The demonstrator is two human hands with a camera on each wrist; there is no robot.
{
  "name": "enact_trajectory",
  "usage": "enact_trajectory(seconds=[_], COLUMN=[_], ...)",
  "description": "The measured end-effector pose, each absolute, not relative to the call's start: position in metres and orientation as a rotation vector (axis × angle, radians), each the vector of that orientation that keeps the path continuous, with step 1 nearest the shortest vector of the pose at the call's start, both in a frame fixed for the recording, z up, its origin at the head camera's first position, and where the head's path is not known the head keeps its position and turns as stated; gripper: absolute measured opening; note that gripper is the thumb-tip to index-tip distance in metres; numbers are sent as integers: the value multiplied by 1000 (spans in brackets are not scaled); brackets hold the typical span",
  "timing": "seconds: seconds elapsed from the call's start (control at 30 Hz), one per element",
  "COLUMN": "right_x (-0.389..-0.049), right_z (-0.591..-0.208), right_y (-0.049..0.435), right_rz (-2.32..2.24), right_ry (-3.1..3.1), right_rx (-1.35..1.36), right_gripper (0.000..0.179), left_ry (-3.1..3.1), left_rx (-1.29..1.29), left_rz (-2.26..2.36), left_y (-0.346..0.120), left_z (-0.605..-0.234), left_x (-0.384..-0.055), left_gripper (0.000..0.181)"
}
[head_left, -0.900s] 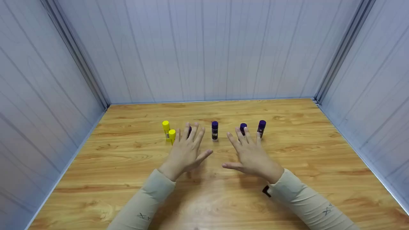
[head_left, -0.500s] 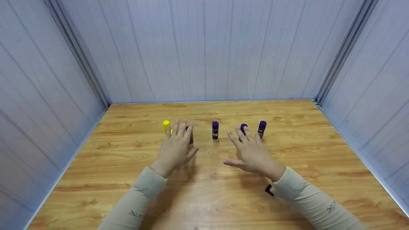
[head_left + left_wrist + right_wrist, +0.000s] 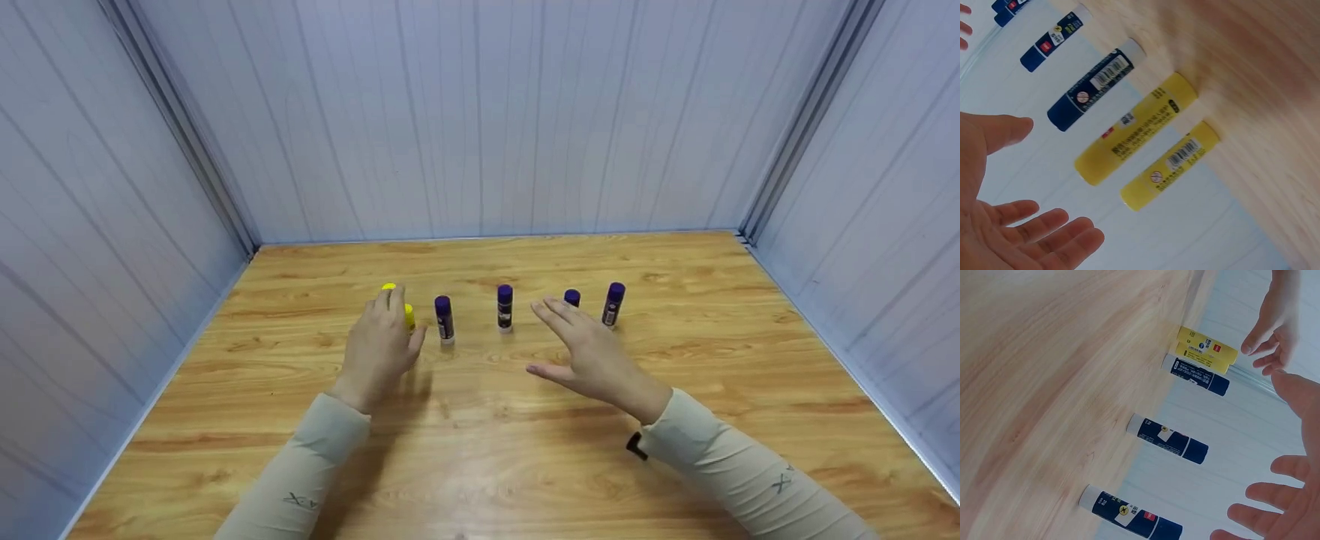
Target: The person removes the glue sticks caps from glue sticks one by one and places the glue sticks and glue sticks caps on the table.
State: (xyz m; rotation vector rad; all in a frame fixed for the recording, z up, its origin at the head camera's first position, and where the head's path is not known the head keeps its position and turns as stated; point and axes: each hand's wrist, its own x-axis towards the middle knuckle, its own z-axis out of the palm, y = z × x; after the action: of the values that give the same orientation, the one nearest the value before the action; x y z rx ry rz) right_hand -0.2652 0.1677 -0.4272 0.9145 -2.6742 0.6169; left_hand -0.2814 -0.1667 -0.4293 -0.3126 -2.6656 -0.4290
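Two yellow glue sticks stand upright at the left of the row; the nearer one (image 3: 409, 318) and the farther one (image 3: 388, 286) are partly hidden by my left hand (image 3: 377, 345). In the left wrist view its fingers are loosely bent and apart from both yellow sticks (image 3: 1135, 129). My right hand (image 3: 596, 360) hovers with thumb spread, overlapping a dark blue glue stick (image 3: 571, 297) in the head view. The right wrist view shows nothing in that hand, and a dark blue glue stick (image 3: 1129, 512) stands in front of its fingers.
More dark blue glue sticks stand upright on the wood-grain table (image 3: 480, 465): one beside the yellow pair (image 3: 444, 319), one in the middle (image 3: 505, 307) and one at the far right (image 3: 613, 306). Pale panel walls (image 3: 480, 120) enclose the back and both sides.
My left hand has moved left, from over a dark blue glue stick to the yellow ones, and its fingers have drawn together. The right hand stays in place, its fingers closer together.
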Motion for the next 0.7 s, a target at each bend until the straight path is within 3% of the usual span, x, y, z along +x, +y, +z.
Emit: enact_trajectory(seconds=[0.37,0.7], right_x=[-265,-265], right_z=[-430,-438], right_y=[172,174], right_rz=[714,756], right_ry=[-2662,-2655], right_rx=[884,873], right_gripper=[83,75], left_ry=[-2739,-2871], left_rx=[-164,-2], left_rz=[-645,-914], left_y=[-179,-181], left_z=[-442,-447], left_x=[-287,-296], left_gripper=[47,44])
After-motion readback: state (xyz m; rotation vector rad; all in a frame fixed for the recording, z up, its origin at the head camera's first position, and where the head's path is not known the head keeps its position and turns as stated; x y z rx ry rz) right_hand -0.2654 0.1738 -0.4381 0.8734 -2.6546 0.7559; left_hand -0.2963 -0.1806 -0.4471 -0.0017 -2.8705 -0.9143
